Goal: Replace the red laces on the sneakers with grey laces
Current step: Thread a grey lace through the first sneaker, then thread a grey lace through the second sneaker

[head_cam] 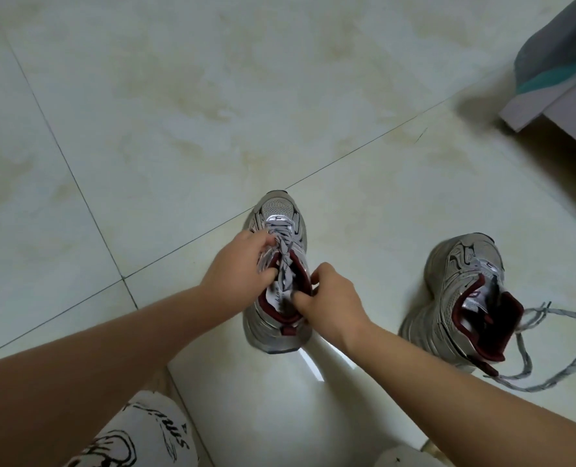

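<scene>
Two sneakers on tiled floor. Left hand pinches grey lace at eyelets of centre sneaker; right hand grips same lace near tongue. Second sneaker stands apart at right, loose lace trailing on floor.

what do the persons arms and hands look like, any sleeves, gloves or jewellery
Both forearms are bare up to the frame edge, with no sleeves in view. The left hand and right hand are ungloved, and no rings, watch or bracelets show on the fingers or wrists. The only clothing visible is white fabric with black lettering and line drawing on the leg below the left arm.
</scene>
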Demonstrator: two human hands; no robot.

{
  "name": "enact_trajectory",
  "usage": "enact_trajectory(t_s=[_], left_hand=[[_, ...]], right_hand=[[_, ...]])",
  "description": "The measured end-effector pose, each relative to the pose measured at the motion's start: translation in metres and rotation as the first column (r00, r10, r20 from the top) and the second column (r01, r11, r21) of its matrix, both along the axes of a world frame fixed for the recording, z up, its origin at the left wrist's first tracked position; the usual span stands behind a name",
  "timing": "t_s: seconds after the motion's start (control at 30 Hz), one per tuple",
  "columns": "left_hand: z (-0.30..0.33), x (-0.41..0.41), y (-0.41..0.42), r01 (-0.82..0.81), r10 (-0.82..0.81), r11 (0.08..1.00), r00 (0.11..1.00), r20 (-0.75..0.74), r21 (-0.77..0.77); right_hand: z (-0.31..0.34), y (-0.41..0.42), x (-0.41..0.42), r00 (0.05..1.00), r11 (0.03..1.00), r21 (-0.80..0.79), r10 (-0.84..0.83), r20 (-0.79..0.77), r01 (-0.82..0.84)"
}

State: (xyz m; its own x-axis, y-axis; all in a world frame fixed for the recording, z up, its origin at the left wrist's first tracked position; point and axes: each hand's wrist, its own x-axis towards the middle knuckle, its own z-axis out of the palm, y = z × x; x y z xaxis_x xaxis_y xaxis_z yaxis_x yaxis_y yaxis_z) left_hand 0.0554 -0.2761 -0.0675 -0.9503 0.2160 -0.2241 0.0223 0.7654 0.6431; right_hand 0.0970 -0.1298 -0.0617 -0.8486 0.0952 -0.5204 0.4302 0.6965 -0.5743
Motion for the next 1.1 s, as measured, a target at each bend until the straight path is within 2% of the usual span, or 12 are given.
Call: enact_trajectory(t_s=[0.13,0.23,0.33,0.47,0.6,0.83,0.97,1.1], left_hand=[[0.000,-0.009,-0.009,0.032,-0.033,0.997,0.999,-0.007,-0.064],[0.008,-0.009,-0.013,0.177,-0.153,0.967,0.979,0.138,-0.185],[0.033,-0.008,-0.018,0.340,-0.275,0.882,0.933,0.230,-0.326],[0.095,-0.007,-0.018,0.540,-0.455,0.734,0.841,0.291,-0.411],[0.172,0.001,0.001,0.609,-0.554,0.671,0.791,0.260,-0.424],[0.284,0.054,0.043,0.573,-0.603,0.716,0.795,0.060,-0.398],[0.306,0.103,0.057,0.592,-0.614,0.719,0.786,0.066,-0.363],[0.297,0.136,0.075,0.611,-0.607,0.708,0.783,0.139,-0.354]], right_hand=[[-0.001,-0.010,-0.016,0.998,0.998,0.014,0.058,-0.006,-0.058],[0.013,0.000,-0.018,0.960,0.959,0.106,0.248,0.128,-0.262],[0.047,0.017,-0.013,0.861,0.836,0.225,0.452,0.232,-0.500],[0.112,0.037,0.003,0.780,0.736,0.276,0.530,0.333,-0.618],[0.184,0.051,0.022,0.809,0.735,0.346,0.486,0.330,-0.583],[0.292,0.054,0.081,0.907,0.794,0.447,0.406,0.115,-0.412],[0.309,0.066,0.128,0.927,0.801,0.489,0.373,0.044,-0.346],[0.301,0.094,0.159,0.925,0.813,0.446,0.363,0.116,-0.375]])
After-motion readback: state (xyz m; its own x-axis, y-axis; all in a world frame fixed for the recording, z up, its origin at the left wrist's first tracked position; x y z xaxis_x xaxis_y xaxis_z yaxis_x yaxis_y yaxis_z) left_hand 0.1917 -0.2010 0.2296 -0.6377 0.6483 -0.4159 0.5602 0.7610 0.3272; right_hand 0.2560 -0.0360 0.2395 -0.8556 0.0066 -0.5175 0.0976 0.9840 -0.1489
